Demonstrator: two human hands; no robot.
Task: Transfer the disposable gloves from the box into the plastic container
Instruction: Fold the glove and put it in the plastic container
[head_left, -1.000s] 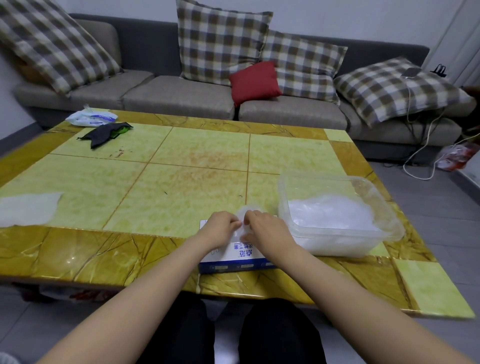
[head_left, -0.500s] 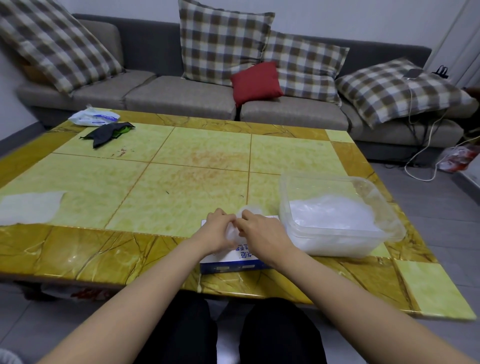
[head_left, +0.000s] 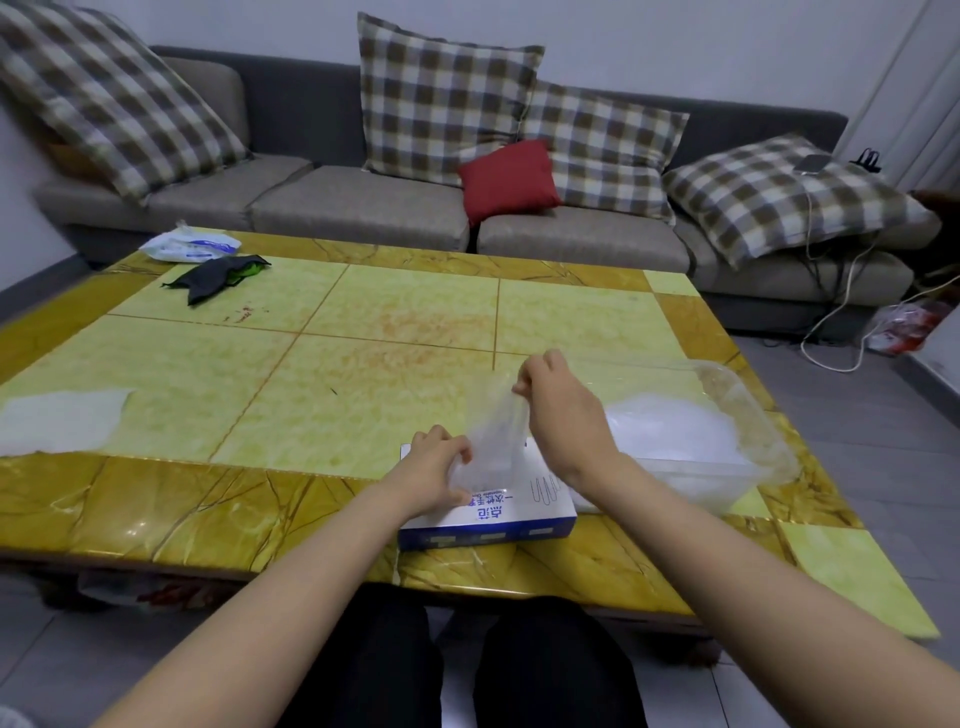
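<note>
Box (head_left: 511, 514) lies flat at near edge of table (head_left: 363, 332), blue side facing person. Right hand (head_left: 563, 410) up above box, fingers curled, pinching top end of thin clear glove (head_left: 493, 431). Left hand (head_left: 434, 470) down on box top, fingers curled, gripping low end of same glove. Glove hangs stretched between both hands, right over box. Plastic container (head_left: 763, 431) sits just right of box, touching it, with white heap of gloves (head_left: 670, 431) inside.
</note>
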